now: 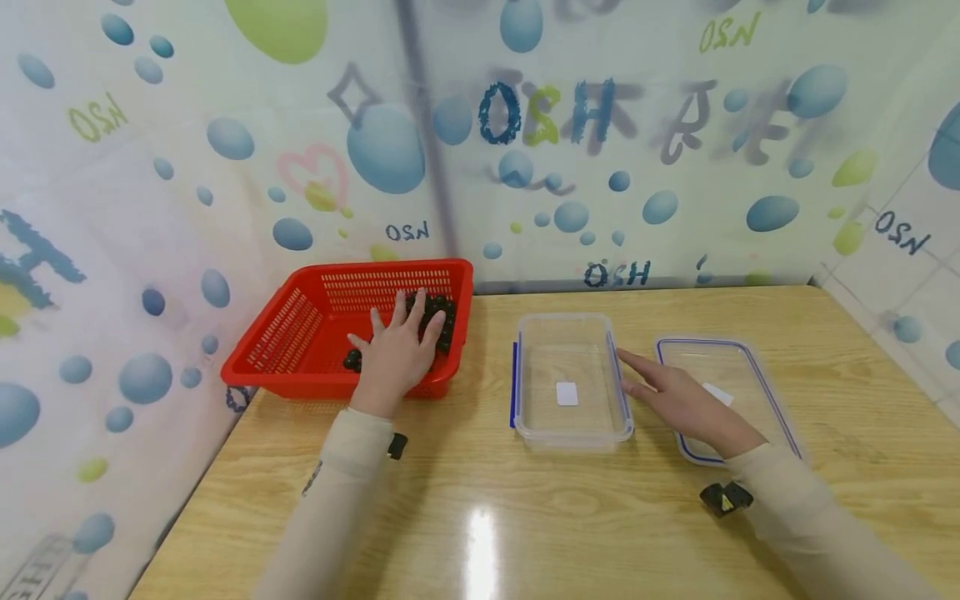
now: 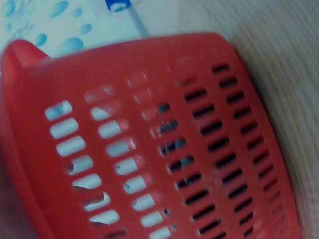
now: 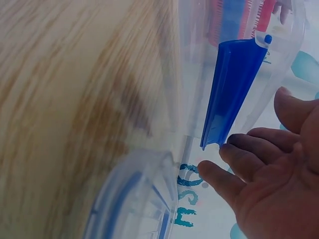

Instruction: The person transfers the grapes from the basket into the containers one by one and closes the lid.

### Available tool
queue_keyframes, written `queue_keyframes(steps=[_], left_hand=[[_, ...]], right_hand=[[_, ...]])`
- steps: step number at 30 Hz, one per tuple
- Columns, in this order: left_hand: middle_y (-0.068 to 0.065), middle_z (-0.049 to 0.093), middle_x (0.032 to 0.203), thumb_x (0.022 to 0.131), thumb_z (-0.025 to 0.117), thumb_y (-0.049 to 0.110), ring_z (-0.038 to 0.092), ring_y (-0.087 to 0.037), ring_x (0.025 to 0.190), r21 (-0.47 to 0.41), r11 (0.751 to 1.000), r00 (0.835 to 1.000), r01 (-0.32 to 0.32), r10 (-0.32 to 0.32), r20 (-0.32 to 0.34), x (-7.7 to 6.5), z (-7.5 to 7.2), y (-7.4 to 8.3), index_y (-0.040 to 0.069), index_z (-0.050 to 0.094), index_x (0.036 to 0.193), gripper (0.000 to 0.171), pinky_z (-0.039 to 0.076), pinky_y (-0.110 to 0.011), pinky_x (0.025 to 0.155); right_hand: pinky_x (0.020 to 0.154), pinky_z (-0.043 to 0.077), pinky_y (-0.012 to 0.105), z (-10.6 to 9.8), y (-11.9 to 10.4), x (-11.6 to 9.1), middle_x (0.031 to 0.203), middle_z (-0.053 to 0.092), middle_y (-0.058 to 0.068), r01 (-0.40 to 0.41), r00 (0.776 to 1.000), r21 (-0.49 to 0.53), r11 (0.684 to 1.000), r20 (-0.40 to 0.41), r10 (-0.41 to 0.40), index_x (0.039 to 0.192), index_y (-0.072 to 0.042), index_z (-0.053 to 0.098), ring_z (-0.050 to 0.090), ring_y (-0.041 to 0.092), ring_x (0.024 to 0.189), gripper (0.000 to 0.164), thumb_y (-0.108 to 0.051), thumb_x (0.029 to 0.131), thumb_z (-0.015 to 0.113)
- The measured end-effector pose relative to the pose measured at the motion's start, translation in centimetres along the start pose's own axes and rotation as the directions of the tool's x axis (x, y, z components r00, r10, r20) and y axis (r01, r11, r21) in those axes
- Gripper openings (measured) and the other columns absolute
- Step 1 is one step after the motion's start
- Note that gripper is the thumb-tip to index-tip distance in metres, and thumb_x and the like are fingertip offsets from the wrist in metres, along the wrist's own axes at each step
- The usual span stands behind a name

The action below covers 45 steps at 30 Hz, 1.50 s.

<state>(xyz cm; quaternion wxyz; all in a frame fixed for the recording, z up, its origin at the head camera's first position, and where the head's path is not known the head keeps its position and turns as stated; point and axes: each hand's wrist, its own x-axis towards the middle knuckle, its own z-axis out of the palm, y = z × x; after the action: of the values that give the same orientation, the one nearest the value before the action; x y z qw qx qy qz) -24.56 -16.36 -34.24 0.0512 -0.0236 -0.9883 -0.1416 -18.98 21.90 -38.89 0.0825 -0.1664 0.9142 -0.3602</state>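
My left hand (image 1: 397,354) reaches over the near side of a red plastic basket (image 1: 348,379), fingers spread above several small, dark, shiny round things (image 1: 442,312). More of these dark pieces (image 1: 352,360) lie to the left of the hand. In the left wrist view the slotted wall of the basket (image 2: 209,114) hides the fingers. My right hand (image 1: 686,404) is at the right side of a clear plastic box (image 1: 573,358), its fingers extended. Close to those fingertips in the right wrist view is the blue side clip (image 3: 232,84) of the box.
A clear lid with a blue seal (image 1: 738,358) lies on the wooden table (image 1: 555,517) to the right of the box, partly behind the right hand. A patterned curtain (image 1: 660,167) hangs behind the table, and another stretch of it runs along the left.
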Motion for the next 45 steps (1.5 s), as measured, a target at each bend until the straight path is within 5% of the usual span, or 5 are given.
queue_keyframes(steps=[10, 15, 20, 31, 45], left_hand=[[-0.02, 0.009, 0.161, 0.094, 0.022, 0.073, -0.001, -0.057, 0.14, 0.016, 0.994, 0.988, 0.105, -0.106, 0.112, 2.2, -0.7, -2.6, 0.024, 0.016, 0.159, 0.081, -0.001, -0.086, 0.089], [-0.029, 0.023, 0.154, 0.084, 0.036, 0.082, 0.018, -0.06, 0.135, 0.069, 0.983, 0.957, 0.17, -0.181, 0.227, 2.7, -0.9, -3.6, 0.017, 0.021, 0.158, 0.1, 0.013, -0.087, 0.087], [-0.029, 0.04, 0.146, 0.08, 0.058, 0.075, 0.045, -0.048, 0.118, 0.053, 0.977, 0.92, 0.206, -0.212, 0.329, 2.7, -1.0, -4.1, 0.008, 0.029, 0.154, 0.105, 0.038, -0.068, 0.095], [-0.034, 0.022, 0.148, 0.087, 0.07, 0.045, 0.04, -0.049, 0.117, 0.034, 0.97, 0.856, 0.239, -0.227, 0.463, 3.7, -1.2, -4.4, 0.005, 0.021, 0.153, 0.092, 0.037, -0.063, 0.099], [-0.034, 0.01, 0.153, 0.089, 0.068, 0.025, 0.025, -0.057, 0.129, 0.0, 0.965, 0.883, 0.262, -0.24, 0.403, 4.2, -0.4, -4.6, 0.005, 0.015, 0.155, 0.087, 0.029, -0.069, 0.102]], right_hand=[[0.107, 0.028, 0.06, 0.0, -0.1, 0.0, 0.155, 0.028, 0.023, 0.004, 1.0, -0.005, 1.0, -0.004, -0.004, 0.155, -0.004, 0.025, 0.029, 0.045, 0.138, 0.06, -0.034, 0.106, 0.044], [0.107, 0.028, 0.06, 0.0, -0.1, 0.1, 0.154, 0.029, 0.023, -0.002, 1.0, -0.005, 1.0, -0.005, 0.002, 0.155, -0.004, 0.025, 0.029, 0.045, 0.137, 0.06, -0.034, 0.106, 0.044], [0.106, 0.029, 0.061, 0.2, 0.0, 0.2, 0.153, 0.03, 0.024, 0.006, 1.0, -0.01, 1.0, -0.011, -0.006, 0.155, -0.004, 0.026, 0.031, 0.046, 0.136, 0.06, -0.032, 0.106, 0.045], [0.106, 0.03, 0.06, 0.3, 0.0, 0.1, 0.153, 0.03, 0.024, -0.012, 1.0, -0.02, 1.0, -0.02, 0.012, 0.155, -0.004, 0.026, 0.033, 0.047, 0.135, 0.059, -0.03, 0.106, 0.045], [0.106, 0.03, 0.061, 0.5, 0.2, 0.2, 0.153, 0.032, 0.024, -0.005, 0.999, -0.013, 1.0, -0.035, 0.005, 0.155, -0.003, 0.026, 0.033, 0.046, 0.135, 0.059, -0.03, 0.106, 0.045]])
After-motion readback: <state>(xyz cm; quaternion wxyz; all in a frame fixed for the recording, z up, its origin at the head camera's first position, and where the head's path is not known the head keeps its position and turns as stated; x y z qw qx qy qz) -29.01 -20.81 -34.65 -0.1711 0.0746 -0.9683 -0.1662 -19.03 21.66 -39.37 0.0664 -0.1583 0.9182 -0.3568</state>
